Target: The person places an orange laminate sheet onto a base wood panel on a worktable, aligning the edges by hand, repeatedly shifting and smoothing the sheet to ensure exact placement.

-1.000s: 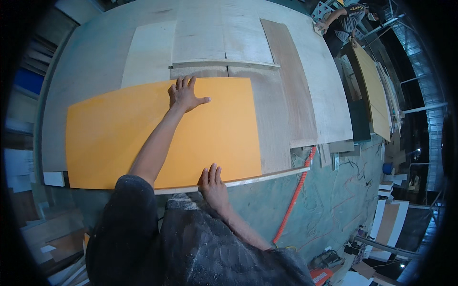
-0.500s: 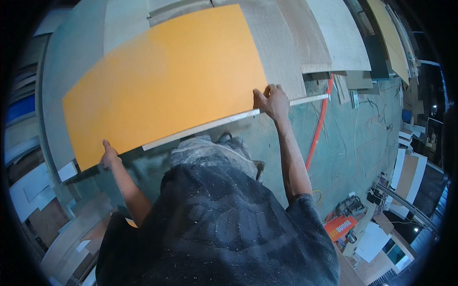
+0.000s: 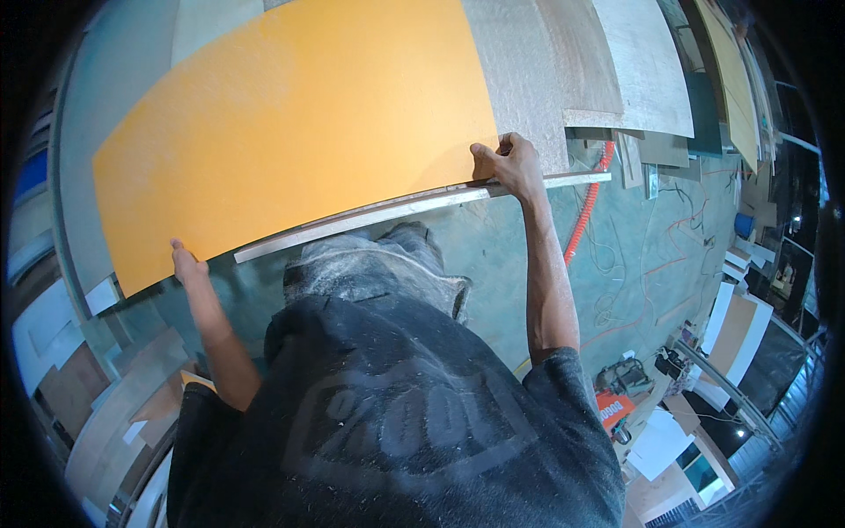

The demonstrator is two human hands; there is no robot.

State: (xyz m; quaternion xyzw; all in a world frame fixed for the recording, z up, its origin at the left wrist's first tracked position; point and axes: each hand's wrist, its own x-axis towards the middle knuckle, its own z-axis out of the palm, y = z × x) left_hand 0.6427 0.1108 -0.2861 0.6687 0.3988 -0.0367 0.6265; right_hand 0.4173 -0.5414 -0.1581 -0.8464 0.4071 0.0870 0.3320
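Note:
A large orange board (image 3: 299, 132) lies tilted across a grey work table (image 3: 528, 97), its near edge raised. My left hand (image 3: 187, 264) grips the board's near left corner from below. My right hand (image 3: 510, 163) is closed on the board's near right corner, thumb on top. Under the board's near edge a pale strip of another panel (image 3: 370, 224) shows. My dusty dark shirt fills the lower middle of the view.
Grey and pale plywood sheets (image 3: 634, 70) lie on the table to the right. An orange hose (image 3: 585, 207) runs down the green floor, with cables around it. An orange power tool (image 3: 616, 409) and white panels (image 3: 660, 444) sit at lower right. Stacked boards lean at lower left.
My left hand left the board's top and took its near left corner. My right hand moved to the near right corner. The board's near edge has lifted and come closer.

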